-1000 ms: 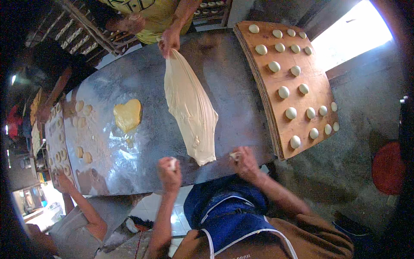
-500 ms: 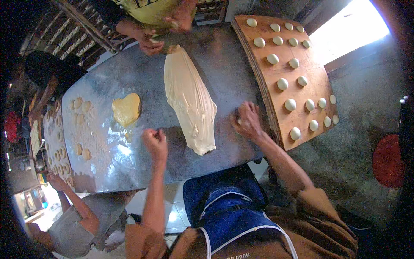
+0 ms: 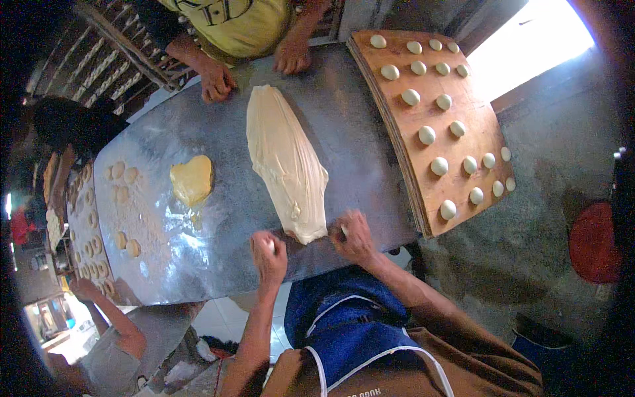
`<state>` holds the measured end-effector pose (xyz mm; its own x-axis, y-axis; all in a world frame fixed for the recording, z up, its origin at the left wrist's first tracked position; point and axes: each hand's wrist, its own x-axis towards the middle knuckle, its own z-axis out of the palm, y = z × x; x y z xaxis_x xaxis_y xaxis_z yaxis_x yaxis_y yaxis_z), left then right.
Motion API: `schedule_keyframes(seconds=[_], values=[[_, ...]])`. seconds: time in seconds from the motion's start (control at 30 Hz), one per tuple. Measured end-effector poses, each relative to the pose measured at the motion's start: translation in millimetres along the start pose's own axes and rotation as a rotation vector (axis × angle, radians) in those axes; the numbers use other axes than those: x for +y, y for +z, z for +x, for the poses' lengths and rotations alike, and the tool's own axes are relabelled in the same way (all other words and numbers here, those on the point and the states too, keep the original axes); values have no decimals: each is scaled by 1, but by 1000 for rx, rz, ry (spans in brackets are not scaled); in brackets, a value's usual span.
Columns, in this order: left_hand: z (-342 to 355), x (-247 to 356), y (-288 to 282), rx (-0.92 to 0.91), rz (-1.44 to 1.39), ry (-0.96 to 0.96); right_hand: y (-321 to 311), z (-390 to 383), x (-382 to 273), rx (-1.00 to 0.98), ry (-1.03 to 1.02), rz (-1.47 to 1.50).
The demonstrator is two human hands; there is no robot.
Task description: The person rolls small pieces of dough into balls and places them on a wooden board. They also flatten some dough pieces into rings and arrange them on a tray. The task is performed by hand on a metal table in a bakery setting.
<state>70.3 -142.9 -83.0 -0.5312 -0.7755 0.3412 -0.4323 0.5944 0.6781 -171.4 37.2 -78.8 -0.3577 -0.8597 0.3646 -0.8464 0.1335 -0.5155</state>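
Observation:
A long, wrinkled sheet of pale dough (image 3: 288,162) lies stretched across the metal table, wide in the middle and narrower at its far end. Just left of its near end is my left hand (image 3: 268,259), fingers curled closed, with a small pale lump that looks like dough showing between them. My right hand (image 3: 353,238) sits right of that same end, also closed, and a whitish bit of what looks like dough peeks from its fingers. Neither hand clearly touches the sheet. Left of the sheet rests a yellow mound of soft fat (image 3: 192,180).
On the right, a wooden board (image 3: 430,185) carries several pale dough balls (image 3: 426,135). Floured dough pieces (image 3: 120,194) lie on the left of the metal table (image 3: 228,218). Across it, a co-worker's hands (image 3: 217,81) rest at the edge. Another person (image 3: 126,344) works at left.
Both my hands have come together toward the sheet's near end, the right moving left and nearer. The co-worker opposite has let go of the sheet's far end and lowered both hands.

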Motion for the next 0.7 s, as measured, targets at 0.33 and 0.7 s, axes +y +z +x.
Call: schedule_keyframes(seconds=[0.33, 0.7], values=[[0, -19, -16, 36, -7, -72, 2, 12, 3, 85, 22, -53], [-9, -25, -12, -15, 68, 17, -8, 5, 5, -59, 113, -49]])
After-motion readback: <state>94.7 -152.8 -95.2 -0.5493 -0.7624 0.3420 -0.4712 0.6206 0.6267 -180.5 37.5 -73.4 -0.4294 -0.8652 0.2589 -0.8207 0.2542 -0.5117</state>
